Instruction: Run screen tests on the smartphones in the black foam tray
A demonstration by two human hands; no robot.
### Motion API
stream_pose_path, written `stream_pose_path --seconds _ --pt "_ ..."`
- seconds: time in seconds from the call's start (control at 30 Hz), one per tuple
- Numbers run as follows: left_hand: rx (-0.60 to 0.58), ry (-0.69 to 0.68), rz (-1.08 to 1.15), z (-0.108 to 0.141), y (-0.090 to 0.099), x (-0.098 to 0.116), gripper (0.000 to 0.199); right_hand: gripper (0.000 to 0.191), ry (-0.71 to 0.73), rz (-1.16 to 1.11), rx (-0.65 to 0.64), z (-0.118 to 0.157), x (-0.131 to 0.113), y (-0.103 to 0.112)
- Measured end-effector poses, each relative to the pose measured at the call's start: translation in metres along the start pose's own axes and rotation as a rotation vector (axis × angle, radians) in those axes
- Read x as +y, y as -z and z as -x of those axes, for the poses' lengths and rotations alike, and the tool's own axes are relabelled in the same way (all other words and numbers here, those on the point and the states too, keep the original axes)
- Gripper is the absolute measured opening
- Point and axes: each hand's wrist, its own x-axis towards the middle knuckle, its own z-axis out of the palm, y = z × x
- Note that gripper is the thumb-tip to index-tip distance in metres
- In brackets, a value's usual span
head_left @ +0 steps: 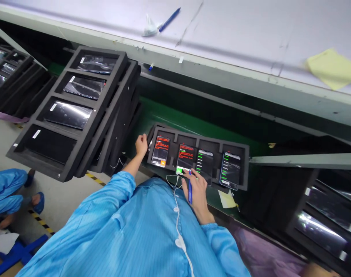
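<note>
With the right hand (199, 192) pinching a slim blue pen (189, 191) while a fingertip taps the red-screened phone (185, 159) at six o'clock in the black foam tray (244, 169), which the left hand (141, 145) grips at nine o'clock, the pen could scratch the glass.

Green belt (175, 117) before me: one black foam tray (244, 161) of four lit phones. Grey shelf (250, 34) above: pen (169, 19), yellow cloth (333, 68).

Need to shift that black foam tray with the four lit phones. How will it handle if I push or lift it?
The tray looks like foam, so probably light and somewhat bendy if lifted by one end. The phones sit loose in open slots and could slide or tip out. A white cable runs toward one, so it may snag.
</note>
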Motion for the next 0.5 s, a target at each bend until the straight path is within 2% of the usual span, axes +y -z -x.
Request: stream_pose_path --seconds 0.07,0.1,0.17,0.2,0.27,0.3,0.33,0.4,0.5 --pt "0.163 0.095 0.064 0.022 0.018 -0.012 0.026 0.023 -0.048 0.011 0.094 0.001 0.006 0.008" --pt "0.202 0.141 0.067 0.038 0.027 -0.020 0.026 0.025 -0.071 0.014 0.136 0.001 0.009 0.012" --pt "0.184 0.186 0.071 0.078 0.040 -0.038 0.027 0.029 -0.106 0.016 0.200 0.000 0.017 0.021" --pt "0.103 0.192 0.085 0.101 0.042 -0.046 0.029 0.031 -0.119 0.015 0.215 -0.001 0.020 0.025" --pt "-0.412 0.153 0.149 0.144 0.035 -0.055 0.034 0.034 -0.136 0.017 0.219 -0.004 0.027 0.031" --pt "-0.623 0.105 0.185 0.164 0.026 -0.055 0.032 0.035 -0.138 0.017 0.219 -0.006 0.030 0.034" --pt "-0.735 0.043 0.222 0.180 0.015 -0.053 0.029 0.035 -0.132 0.017 0.220 -0.009 0.033 0.037" --pt "-0.853 0.012 0.301 0.201 -0.012 -0.041 0.029 0.035 -0.108 0.017 0.224 -0.016 0.039 0.043" --pt "-0.856 0.126 0.359 0.213 -0.042 -0.022 0.038 0.035 -0.070 0.018 0.211 -0.030 0.047 0.054"
